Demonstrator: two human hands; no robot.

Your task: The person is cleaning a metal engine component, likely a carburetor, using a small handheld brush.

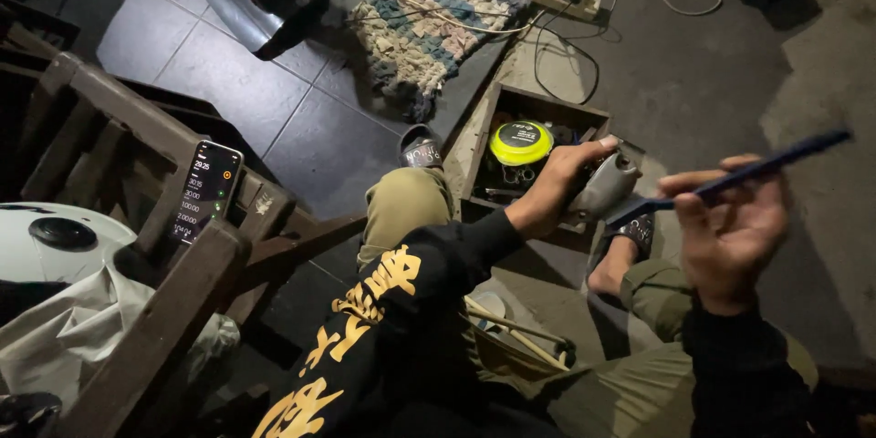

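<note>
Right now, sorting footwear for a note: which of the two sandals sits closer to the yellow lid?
The left foot's sandal, on the dark tiles beside the wooden box that holds the yellow lid. The other sandal lies below the grey tool.

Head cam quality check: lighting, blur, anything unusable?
Head view: dim, uneven light, corners near black; right hand and its dark blue tool slightly motion-blurred; left hand on the grey metal part sharper; phone screen glows bright.

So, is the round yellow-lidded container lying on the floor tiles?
No, the round yellow-lidded container sits inside the open wooden box.
</note>
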